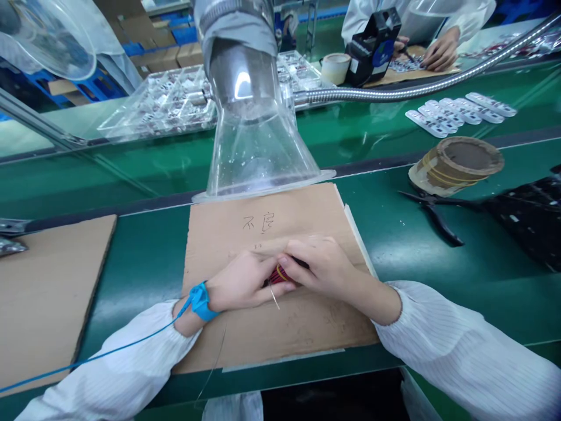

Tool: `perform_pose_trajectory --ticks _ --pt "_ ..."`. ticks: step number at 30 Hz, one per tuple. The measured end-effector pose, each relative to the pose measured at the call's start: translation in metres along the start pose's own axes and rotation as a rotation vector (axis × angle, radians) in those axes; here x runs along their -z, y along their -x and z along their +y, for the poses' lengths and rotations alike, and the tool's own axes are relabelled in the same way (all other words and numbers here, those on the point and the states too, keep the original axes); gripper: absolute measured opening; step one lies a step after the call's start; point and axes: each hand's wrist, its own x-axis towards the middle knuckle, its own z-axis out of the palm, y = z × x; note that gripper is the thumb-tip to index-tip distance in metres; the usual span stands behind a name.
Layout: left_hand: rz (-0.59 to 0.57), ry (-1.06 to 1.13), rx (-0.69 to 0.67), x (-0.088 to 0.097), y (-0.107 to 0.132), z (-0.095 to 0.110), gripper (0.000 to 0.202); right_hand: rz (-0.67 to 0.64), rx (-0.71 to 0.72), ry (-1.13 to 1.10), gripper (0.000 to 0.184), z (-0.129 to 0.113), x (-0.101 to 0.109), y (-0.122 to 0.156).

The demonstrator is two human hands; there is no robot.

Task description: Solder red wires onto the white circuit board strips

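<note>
Above the cardboard sheet (pixel 280 327), my two hands meet around a small bundle of dark red wires (pixel 277 275) with a yellow band across it. My left hand (pixel 248 280), with a blue strap (pixel 201 300) at the wrist, grips the bundle from the left. The fingers of my right hand (pixel 322 266) are closed on its other side. A thin pale strand (pixel 274 297) sticks out below the bundle towards me. Most of the bundle is hidden by my fingers, and its ends cannot be made out.
A transparent fume hood (pixel 263 158) hangs just beyond my hands. At right are pliers (pixel 438 216), a tape roll (pixel 456 166) and a black object (pixel 530 216). Another cardboard sheet (pixel 44 292) lies left. Across the conveyor, a co-worker's hands (pixel 440 51) handle small parts.
</note>
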Motion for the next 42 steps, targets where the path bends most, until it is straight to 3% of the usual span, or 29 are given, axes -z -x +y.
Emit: perform_pose_trajectory --ticks 7,15,24,29,33,37,42 --pt "-0.055 0.219 -0.094 0.005 0.001 0.005 0.055 0.000 -0.074 -0.197 0.042 -0.004 0.001 -0.001" --pt "-0.096 0.593 0.100 0.000 0.004 0.018 0.058 -0.006 -0.082 -0.205 0.050 -0.007 0.001 0.002" --pt "-0.143 0.855 0.148 -0.002 0.002 0.022 0.054 -0.095 -0.087 -0.282 0.051 -0.007 -0.001 0.004" --pt "-0.169 0.858 0.170 0.000 0.001 0.025 0.062 -0.167 -0.121 -0.320 0.048 -0.003 -0.001 0.010" --pt "-0.202 0.899 0.202 0.005 -0.001 0.024 0.060 -0.124 -0.159 -0.311 0.037 0.000 0.001 0.011" --pt "-0.259 0.950 0.210 0.003 0.000 0.022 0.058 -0.188 -0.112 -0.347 0.032 -0.003 0.002 0.010" --pt "-0.117 0.819 0.291 -0.010 0.002 0.015 0.071 -0.185 -0.192 -0.335 0.027 0.002 0.007 0.006"
